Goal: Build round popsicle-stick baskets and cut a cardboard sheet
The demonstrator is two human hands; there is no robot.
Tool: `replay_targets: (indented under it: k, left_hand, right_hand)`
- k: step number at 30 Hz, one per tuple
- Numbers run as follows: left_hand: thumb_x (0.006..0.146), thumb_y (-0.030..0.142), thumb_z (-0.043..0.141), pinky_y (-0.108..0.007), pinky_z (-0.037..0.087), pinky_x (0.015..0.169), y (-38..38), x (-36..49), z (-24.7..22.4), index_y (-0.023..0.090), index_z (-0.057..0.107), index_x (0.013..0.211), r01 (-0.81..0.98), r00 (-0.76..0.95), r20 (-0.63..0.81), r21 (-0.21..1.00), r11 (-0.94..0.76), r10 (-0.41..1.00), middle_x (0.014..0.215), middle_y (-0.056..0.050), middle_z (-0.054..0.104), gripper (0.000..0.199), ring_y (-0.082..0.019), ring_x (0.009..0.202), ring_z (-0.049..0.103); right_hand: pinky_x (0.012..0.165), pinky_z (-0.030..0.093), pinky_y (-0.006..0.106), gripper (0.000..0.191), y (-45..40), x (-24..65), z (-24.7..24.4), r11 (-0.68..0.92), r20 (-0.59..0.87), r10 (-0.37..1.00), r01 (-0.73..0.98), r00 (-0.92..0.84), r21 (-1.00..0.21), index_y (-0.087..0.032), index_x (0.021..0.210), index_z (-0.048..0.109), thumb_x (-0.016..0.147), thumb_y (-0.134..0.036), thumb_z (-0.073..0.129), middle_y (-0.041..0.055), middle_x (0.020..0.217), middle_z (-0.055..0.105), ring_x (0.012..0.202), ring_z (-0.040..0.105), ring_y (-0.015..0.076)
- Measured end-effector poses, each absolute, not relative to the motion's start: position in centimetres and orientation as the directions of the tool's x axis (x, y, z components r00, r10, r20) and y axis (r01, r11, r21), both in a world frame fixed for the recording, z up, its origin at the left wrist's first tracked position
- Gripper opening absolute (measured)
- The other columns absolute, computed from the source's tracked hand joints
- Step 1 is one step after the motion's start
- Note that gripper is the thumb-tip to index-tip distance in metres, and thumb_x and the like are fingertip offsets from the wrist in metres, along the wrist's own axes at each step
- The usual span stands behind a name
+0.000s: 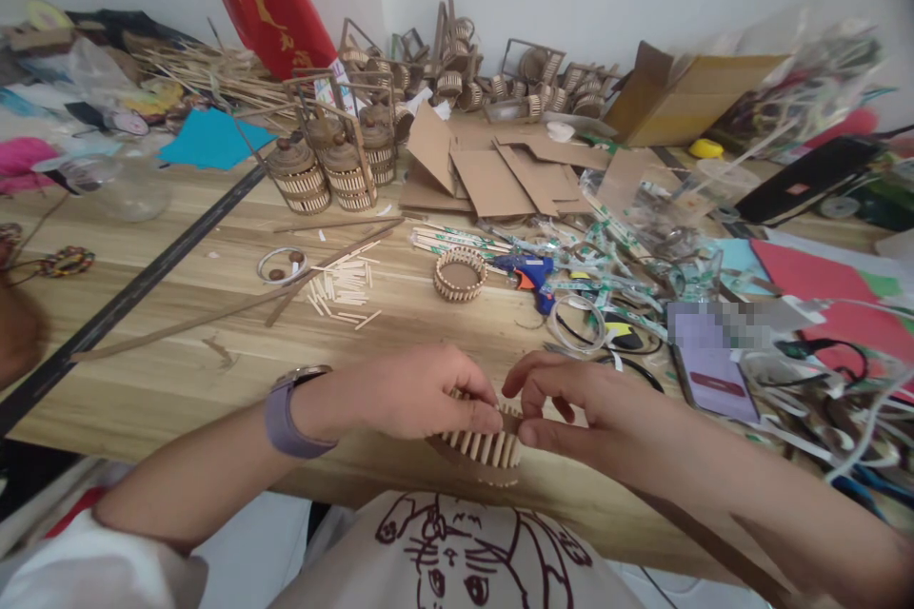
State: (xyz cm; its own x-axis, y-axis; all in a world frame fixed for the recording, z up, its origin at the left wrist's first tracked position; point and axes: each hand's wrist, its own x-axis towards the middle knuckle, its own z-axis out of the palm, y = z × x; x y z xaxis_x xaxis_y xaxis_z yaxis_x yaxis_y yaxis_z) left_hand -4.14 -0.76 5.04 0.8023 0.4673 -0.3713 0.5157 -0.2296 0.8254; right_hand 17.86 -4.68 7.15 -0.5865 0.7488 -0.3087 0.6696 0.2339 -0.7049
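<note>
Light is soft, with edges stretched and blurry.

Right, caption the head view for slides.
Left hand and right hand at a brown piece with pale wooden sticks, blue-and-orange glue gun beyond.

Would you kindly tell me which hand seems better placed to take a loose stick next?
Probably the left hand: the loose sticks lie ahead of it, towards its left. The right hand is farther off, with the left hand between.
</note>
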Motion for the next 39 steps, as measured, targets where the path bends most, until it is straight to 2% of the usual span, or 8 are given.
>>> replay_targets:
  k: [3, 7, 12, 17, 20, 23, 28, 39]
  left_hand:
    - [0.090, 0.049, 0.053, -0.023, 0.036, 0.058, -0.9, -4.2, 5.0, 0.018, 0.072, 0.087, 0.510, 0.805, -0.333, 0.812, -0.285, 0.491, 0.069, 0.001, 0.061, 0.036, -0.014, 0.065, 0.053]
    - [0.091, 0.046, 0.052, -0.024, 0.037, 0.060, -1.2, -4.3, 5.0, 0.018, 0.069, 0.079, 0.500, 0.803, -0.270, 0.791, -0.353, 0.532, 0.069, 0.000, 0.061, 0.035, -0.015, 0.067, 0.054]
    - [0.093, 0.041, 0.050, -0.024, 0.037, 0.061, -1.7, -4.4, 5.5, 0.017, 0.067, 0.077, 0.495, 0.799, -0.219, 0.768, -0.406, 0.560, 0.071, -0.001, 0.061, 0.033, -0.015, 0.069, 0.055]
    - [0.093, 0.031, 0.051, -0.026, 0.038, 0.065, -2.0, -4.4, 6.0, 0.016, 0.066, 0.075, 0.525, 0.774, -0.205, 0.736, -0.427, 0.598, 0.074, -0.002, 0.061, 0.028, -0.016, 0.075, 0.056]
    - [0.093, 0.029, 0.053, -0.027, 0.039, 0.068, -2.2, -4.3, 6.1, 0.017, 0.067, 0.074, 0.504, 0.789, -0.174, 0.731, -0.459, 0.589, 0.072, -0.002, 0.061, 0.027, -0.017, 0.076, 0.056]
    - [0.094, 0.028, 0.055, -0.027, 0.039, 0.071, -2.4, -4.3, 6.3, 0.017, 0.068, 0.076, 0.493, 0.802, -0.166, 0.726, -0.480, 0.573, 0.074, -0.002, 0.063, 0.025, -0.018, 0.079, 0.057]
    - [0.095, 0.028, 0.055, -0.028, 0.039, 0.074, -2.4, -4.3, 6.8, 0.018, 0.067, 0.076, 0.465, 0.826, -0.142, 0.719, -0.517, 0.546, 0.075, -0.002, 0.064, 0.025, -0.018, 0.080, 0.056]
    - [0.098, 0.029, 0.051, -0.029, 0.039, 0.083, -2.3, -4.3, 7.4, 0.021, 0.067, 0.077, 0.394, 0.870, -0.116, 0.747, -0.535, 0.479, 0.083, -0.002, 0.070, 0.028, -0.021, 0.090, 0.058]
  right_hand:
    - [0.071, 0.043, 0.028, 0.018, -4.8, 18.1, 6.7, 0.160, -0.351, 0.773, 0.698, -0.529, -0.698, -0.021, 0.077, 0.065, 0.084, -0.038, 0.064, 0.0030, 0.091, 0.069, 0.081, 0.060, 0.0173]
    - [0.068, 0.042, 0.029, 0.016, -5.2, 18.3, 6.5, 0.002, -0.442, 0.805, 0.747, -0.396, -0.665, -0.022, 0.079, 0.068, 0.079, -0.037, 0.063, 0.0013, 0.081, 0.069, 0.075, 0.060, 0.0176]
    - [0.072, 0.045, 0.031, 0.022, -5.6, 18.5, 6.8, -0.043, -0.422, 0.821, 0.694, -0.385, -0.719, -0.022, 0.082, 0.070, 0.081, -0.040, 0.057, 0.0012, 0.081, 0.072, 0.078, 0.063, 0.0193]
    - [0.075, 0.045, 0.034, 0.021, -6.5, 18.7, 6.4, 0.020, -0.307, 0.877, 0.666, -0.370, -0.745, -0.024, 0.086, 0.069, 0.085, -0.042, 0.057, 0.0020, 0.083, 0.073, 0.081, 0.064, 0.0215]
    - [0.081, 0.044, 0.038, 0.020, -6.9, 19.0, 5.8, 0.055, -0.253, 0.900, 0.670, -0.354, -0.740, -0.026, 0.098, 0.063, 0.085, -0.040, 0.059, 0.0008, 0.081, 0.072, 0.086, 0.064, 0.0237]
    - [0.087, 0.042, 0.040, 0.026, -7.0, 19.2, 5.6, 0.066, -0.241, 0.906, 0.681, -0.347, -0.729, -0.026, 0.108, 0.058, 0.086, -0.040, 0.061, -0.0001, 0.078, 0.072, 0.089, 0.063, 0.0246]
    - [0.086, 0.042, 0.037, 0.031, -6.5, 19.2, 5.9, 0.119, -0.255, 0.874, 0.690, -0.414, -0.714, -0.027, 0.114, 0.065, 0.087, -0.041, 0.060, 0.0001, 0.078, 0.069, 0.089, 0.061, 0.0234]
    - [0.090, 0.038, 0.038, 0.021, -5.7, 18.4, 6.2, 0.270, -0.217, 0.791, 0.645, -0.572, -0.714, -0.026, 0.097, 0.073, 0.094, -0.035, 0.055, 0.0021, 0.083, 0.073, 0.081, 0.062, 0.0199]
